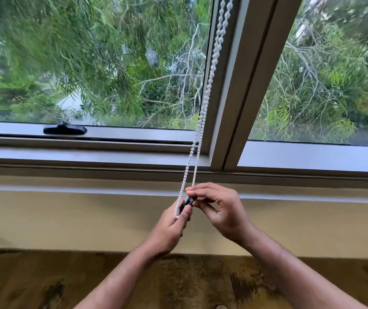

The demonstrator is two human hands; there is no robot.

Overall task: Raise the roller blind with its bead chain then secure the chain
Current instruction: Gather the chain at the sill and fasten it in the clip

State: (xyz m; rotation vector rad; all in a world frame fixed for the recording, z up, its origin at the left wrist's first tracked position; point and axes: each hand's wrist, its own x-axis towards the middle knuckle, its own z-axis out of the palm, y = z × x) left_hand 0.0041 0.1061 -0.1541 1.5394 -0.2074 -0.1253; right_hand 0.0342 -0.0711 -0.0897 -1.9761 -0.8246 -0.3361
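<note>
Bead chain (209,81): taut from top of frame to low loop, pinched by left hand (171,228). Right hand (218,208): pinching small dark clip (188,201), apparently for securing. Blind out of view.

Bead chain (209,85) hangs before window mullion (241,85); latch (64,129) lies left, apparently on frame.

The bead chain (209,79) runs off the frame at 12 o'clock; its lower loop is hidden within the left hand (171,228).
</note>
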